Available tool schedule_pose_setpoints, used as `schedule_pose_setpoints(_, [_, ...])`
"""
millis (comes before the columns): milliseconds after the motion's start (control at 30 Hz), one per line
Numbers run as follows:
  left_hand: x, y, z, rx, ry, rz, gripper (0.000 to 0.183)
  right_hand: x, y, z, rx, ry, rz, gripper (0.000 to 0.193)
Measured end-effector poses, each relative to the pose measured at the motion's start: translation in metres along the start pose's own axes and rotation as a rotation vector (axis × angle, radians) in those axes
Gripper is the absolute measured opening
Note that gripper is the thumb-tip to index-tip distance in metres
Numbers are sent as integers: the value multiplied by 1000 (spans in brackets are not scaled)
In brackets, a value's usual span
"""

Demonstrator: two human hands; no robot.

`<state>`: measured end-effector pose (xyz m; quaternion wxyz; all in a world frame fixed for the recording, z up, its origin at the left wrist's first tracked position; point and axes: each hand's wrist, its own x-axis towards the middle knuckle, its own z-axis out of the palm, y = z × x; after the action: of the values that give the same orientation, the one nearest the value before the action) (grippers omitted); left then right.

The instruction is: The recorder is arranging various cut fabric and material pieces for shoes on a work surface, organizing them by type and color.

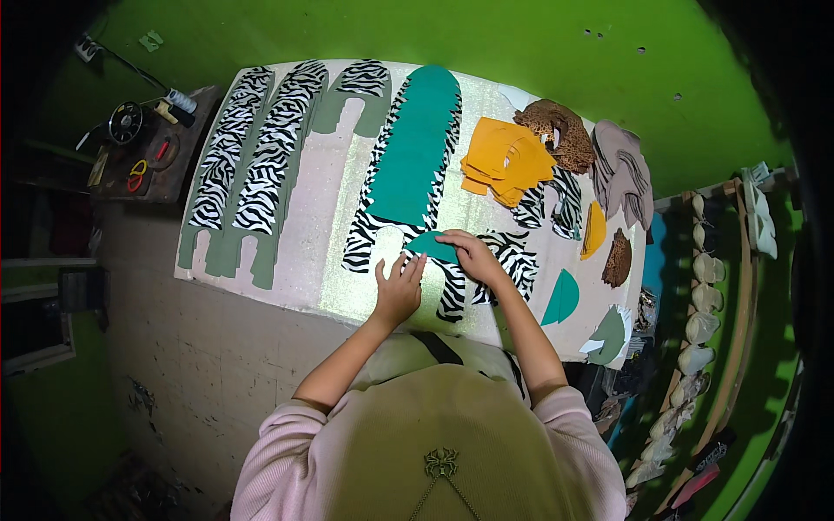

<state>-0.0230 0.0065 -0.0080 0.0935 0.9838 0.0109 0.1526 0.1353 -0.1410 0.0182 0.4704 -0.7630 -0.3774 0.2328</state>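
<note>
A small teal-green half-oval piece (427, 244) lies over zebra-striped pieces near the front of the table. My left hand (400, 288) reaches the lower edge of this piece with its fingertips, thumb and fingers apart. From the right, my right hand (472, 255) lays its outstretched fingers on the same piece. Behind them, several long teal pieces (417, 143) overlap a row of zebra-striped pieces (357, 250), whose jagged edges show along both sides. Another zebra-striped stack (512, 265) is just right of my right hand.
Olive pieces with zebra-striped strips (258, 187) line the table's left. At right are mustard pieces (508, 161), leopard-print pieces (565, 130), mauve pieces (622, 169) and a teal half-oval (563, 298). A sewing-machine table (156, 165) with orange scissors (136, 174) stands left; shoe forms (699, 330) line the right wall.
</note>
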Motion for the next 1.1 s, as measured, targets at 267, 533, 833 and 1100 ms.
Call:
schedule_pose_setpoints(267, [1, 0, -1, 4, -26, -3, 61, 0, -8, 0, -81, -15, -3, 47])
schedule_pose_setpoints(533, [2, 3, 0, -6, -13, -19, 59, 0, -9, 2, -146, 0, -36, 44])
schedule_pose_setpoints(833, [2, 2, 4, -10, -85, -24, 56, -1, -6, 2, -170, -8, -47, 42])
schedule_pose_setpoints(1100, [3, 0, 6, -61, -39, -11, 57, -2, -6, 3, -237, -8, -34, 45])
